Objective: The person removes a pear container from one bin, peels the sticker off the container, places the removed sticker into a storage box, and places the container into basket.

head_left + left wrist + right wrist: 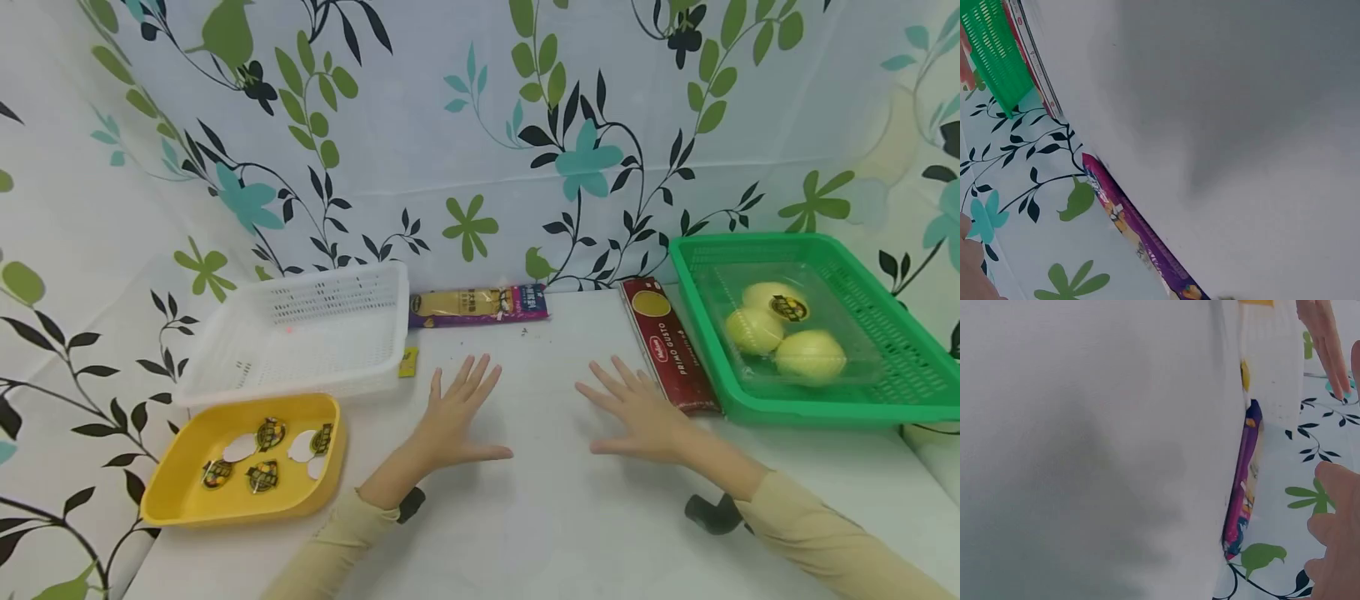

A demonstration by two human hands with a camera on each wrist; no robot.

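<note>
Hands: left hand (453, 412) and right hand (637, 412) lying flat on bench (540, 517), fingers spread, holding nothing, apparently resting idle.

Two baskets: one white (300, 333) at ten o'clock, one green (892, 367) at two. One yellow tray (172, 492) with four round stickers (262, 454). Three lemons (780, 329). One spaghetti box (667, 346). One purple packet (480, 304).
</note>
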